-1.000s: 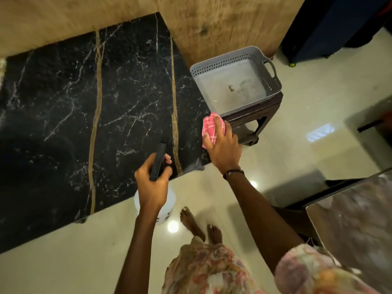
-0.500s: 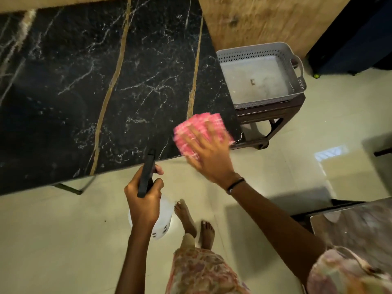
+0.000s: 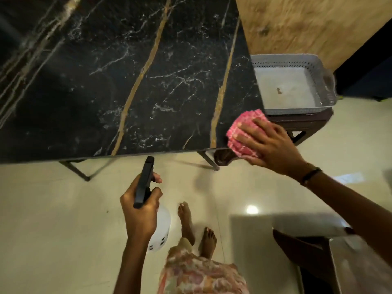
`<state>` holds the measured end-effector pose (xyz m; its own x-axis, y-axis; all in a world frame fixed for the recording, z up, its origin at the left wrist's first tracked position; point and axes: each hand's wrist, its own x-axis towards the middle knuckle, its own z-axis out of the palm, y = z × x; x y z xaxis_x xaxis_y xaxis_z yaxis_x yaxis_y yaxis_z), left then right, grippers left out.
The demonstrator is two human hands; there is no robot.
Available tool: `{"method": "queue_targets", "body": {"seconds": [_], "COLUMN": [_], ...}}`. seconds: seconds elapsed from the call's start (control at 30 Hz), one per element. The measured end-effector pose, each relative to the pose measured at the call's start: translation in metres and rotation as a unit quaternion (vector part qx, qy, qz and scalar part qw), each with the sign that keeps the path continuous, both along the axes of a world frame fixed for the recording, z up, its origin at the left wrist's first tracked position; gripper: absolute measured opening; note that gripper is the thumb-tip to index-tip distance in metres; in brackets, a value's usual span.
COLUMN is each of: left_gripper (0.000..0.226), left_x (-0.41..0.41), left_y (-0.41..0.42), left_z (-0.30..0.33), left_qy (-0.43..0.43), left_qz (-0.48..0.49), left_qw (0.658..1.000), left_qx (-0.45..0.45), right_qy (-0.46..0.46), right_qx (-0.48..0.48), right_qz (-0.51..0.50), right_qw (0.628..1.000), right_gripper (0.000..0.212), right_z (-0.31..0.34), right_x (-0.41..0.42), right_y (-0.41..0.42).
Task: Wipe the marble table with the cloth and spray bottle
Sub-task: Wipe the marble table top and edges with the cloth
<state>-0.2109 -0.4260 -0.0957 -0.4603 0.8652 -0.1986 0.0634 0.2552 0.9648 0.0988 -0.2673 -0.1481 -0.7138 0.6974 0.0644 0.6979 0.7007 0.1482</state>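
The black marble table [image 3: 106, 81] with gold and white veins fills the upper left of the head view. My right hand [image 3: 273, 145] presses a folded pink checked cloth [image 3: 239, 130] flat on the table's near right corner. My left hand [image 3: 140, 209] hangs below the table's front edge, over the floor, and grips a white spray bottle [image 3: 161, 228] with a black trigger head [image 3: 144, 183] that points toward the table.
A grey perforated plastic tray [image 3: 318, 66] sits on a dark stool [image 3: 303, 122] right of the table. A wooden wall [image 3: 307, 24] stands behind. My bare feet [image 3: 197, 228] stand on the cream tiled floor. A dark piece of furniture [image 3: 307, 251] is at lower right.
The view has shifted so the table sits higher in frame. My right hand swept the cloth left along the front edge, then back right to the corner. My left hand keeps the bottle.
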Motion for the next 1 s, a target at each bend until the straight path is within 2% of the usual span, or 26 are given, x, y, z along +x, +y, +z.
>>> {"method": "queue_targets", "body": {"seconds": [0.1,0.23,0.5,0.67,0.8,1.0], "left_gripper": [0.019,0.018,0.019,0.019,0.02,0.021], "left_x": [-0.013,-0.033,-0.098,-0.15,-0.197,-0.267], "left_y": [-0.007,-0.008,-0.021,-0.038,-0.051,-0.071], "left_z": [-0.001,-0.006,-0.027,-0.032,-0.031,-0.026], "left_qy": [0.002,-0.019,-0.02,-0.021,-0.02,-0.014], "left_qz": [0.014,0.043,0.084,0.109,0.124,0.137], "left_qw": [1.0,0.999,0.996,0.994,0.992,0.99], "left_qx": [-0.003,-0.002,0.01,0.003,0.0,0.002], "right_qy": [-0.022,-0.019,0.019,0.017,0.035,0.015], "right_qx": [-0.002,-0.012,-0.01,0.007,-0.01,-0.02], "right_qz": [0.026,0.077,0.104,0.123,0.14,0.164], "right_qw": [0.999,0.997,0.994,0.992,0.99,0.986], "right_gripper": [0.065,0.06,0.053,0.057,0.061,0.068], "right_z": [0.004,0.002,-0.008,-0.011,-0.014,-0.006], "right_x": [-0.015,-0.08,-0.24,-0.352,-0.456,-0.583], "right_y": [0.006,0.01,-0.008,-0.02,-0.032,-0.045]}}
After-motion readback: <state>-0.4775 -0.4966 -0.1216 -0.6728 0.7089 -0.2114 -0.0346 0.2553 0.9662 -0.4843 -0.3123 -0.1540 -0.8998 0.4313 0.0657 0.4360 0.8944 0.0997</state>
